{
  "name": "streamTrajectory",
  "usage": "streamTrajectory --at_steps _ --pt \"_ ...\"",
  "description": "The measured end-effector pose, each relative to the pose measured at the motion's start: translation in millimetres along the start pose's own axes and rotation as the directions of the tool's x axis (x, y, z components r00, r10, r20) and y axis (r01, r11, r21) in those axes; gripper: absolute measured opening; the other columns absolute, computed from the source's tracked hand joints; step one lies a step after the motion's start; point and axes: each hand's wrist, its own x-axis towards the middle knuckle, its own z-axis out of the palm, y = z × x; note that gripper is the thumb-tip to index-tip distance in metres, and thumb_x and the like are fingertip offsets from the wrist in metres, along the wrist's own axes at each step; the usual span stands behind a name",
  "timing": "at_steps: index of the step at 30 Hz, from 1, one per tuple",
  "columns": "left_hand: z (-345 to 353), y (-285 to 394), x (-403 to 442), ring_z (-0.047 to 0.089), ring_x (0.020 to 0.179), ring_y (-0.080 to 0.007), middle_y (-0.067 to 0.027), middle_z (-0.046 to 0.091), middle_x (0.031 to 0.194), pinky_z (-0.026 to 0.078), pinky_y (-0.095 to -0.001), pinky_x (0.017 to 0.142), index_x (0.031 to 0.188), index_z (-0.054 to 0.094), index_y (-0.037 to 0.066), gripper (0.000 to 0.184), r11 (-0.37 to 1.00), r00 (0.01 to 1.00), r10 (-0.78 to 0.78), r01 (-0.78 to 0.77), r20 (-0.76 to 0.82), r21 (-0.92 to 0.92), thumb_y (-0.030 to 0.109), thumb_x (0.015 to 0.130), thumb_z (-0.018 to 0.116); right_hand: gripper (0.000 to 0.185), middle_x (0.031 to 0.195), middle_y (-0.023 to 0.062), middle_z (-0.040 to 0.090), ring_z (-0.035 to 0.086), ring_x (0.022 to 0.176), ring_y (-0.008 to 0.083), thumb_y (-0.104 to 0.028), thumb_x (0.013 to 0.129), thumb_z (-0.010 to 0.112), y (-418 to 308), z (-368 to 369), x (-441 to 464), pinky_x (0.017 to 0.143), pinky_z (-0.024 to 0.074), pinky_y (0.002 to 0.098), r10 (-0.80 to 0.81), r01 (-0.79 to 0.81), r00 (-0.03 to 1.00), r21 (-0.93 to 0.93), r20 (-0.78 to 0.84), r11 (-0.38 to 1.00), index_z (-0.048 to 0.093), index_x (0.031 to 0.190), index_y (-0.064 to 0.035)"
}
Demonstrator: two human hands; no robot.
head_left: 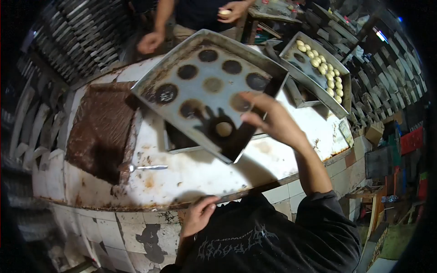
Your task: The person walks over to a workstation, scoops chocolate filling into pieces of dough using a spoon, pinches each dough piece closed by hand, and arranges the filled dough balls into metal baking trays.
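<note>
The right hand (280, 120) is held over the near corner of a large metal tray (175, 102), fingers spread and thumb apart; nothing is seen gripped, though what may be under the palm cannot be told. By this open pose, the tray floor seems to be reached without its walls being touched. A pale round piece (223, 129) is set inside the tray, below and to the left of the right hand, on or near one of the dark round patches, which seem to serve as spacing marks.

Beneath that tray, to the left of the right hand, a lower tray (182, 149) is seen, by which the upper one is probably propped within reach. The left hand (199, 216) is placed low at the edge of the desk (191, 177), loosely curled, perhaps for steadiness; whether the edge is gripped cannot be told.

Beyond the right hand, farther right, pale balls (322, 68) are lined up in a second tray (344, 93), probably so that they are kept apart. A brown slab (102, 127) is spread well left of both hands, with a metal utensil (152, 167) laid beside it. Across the desk, a small pale piece (225, 12) is held by another person (200, 13).
</note>
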Motion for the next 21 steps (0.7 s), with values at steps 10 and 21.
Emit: streamTrajectory --at_steps 10,21 --pt "188 58 121 0.047 0.114 -0.0247 -0.0114 0.045 0.123 0.043 -0.0343 0.092 0.112 0.062 0.007 0.03 0.907 0.891 0.167 -0.306 0.422 0.289 0.007 0.082 0.063 0.022 0.084 0.0192 0.066 0.065 0.078 0.0291 -0.016 0.081 0.06 361 -244 -103 0.069 0.048 0.0398 0.45 -0.608 0.787 -0.415 -0.421 0.677 0.062 0.096 0.0013" --pt "201 114 145 0.046 0.115 -0.0317 -0.0155 0.028 0.139 0.044 -0.0385 0.093 0.107 0.067 0.017 0.036 0.838 0.912 0.362 -0.41 0.194 0.359 0.012 0.071 0.074 0.026 0.101 0.009 0.058 0.058 0.095 0.0215 -0.009 0.085 0.05 313 -236 -62 0.085 0.0467 0.0333 0.467 0.144 0.822 0.912 -0.327 0.384 0.05 0.11 -0.0026"
